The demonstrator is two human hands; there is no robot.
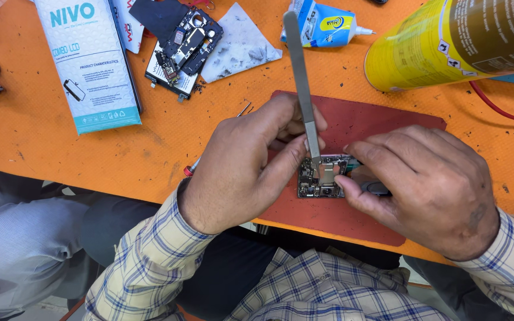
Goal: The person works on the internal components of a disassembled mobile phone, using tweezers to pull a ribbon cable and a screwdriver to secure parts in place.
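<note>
Nearest the camera: checked shirt sleeves, then both hands meeting over a small phone circuit board (322, 176) lying flat on a dark red work mat (382, 122) at the near edge of the orange desk (43, 131).

Left hand (242, 169) closed in a pinch around metal tweezers (300, 77), thumb and forefinger clamped low on the shaft. Long axis of the tweezers nearly upright in the view, leaning slightly left at the top, tips down on the upper middle of the board, just right of the left fingertips. Right hand (429, 187) curled, fingers pressing the board's right edge, thumb below beside a small dark oval part (377, 189); whether pinching or only steadying, cannot tell. Board directly between the hands, touching both, long side running left to right.

Peeking from under the left hand: a thin tool with a red tip (190, 170).

Farther back on the desk: a white and teal product box (87, 59) at left, closed, contents unseen; an opened phone chassis (182, 47) with innards exposed; a smudged white paper scrap (239, 44) just beside it; a blue and white glue tube (325, 24), nozzle pointing right; a large yellow spray can (453, 41) lying on its side at far right, above a red cable (498, 107).

At far left, a grey trouser leg (13, 249) below the desk edge.
</note>
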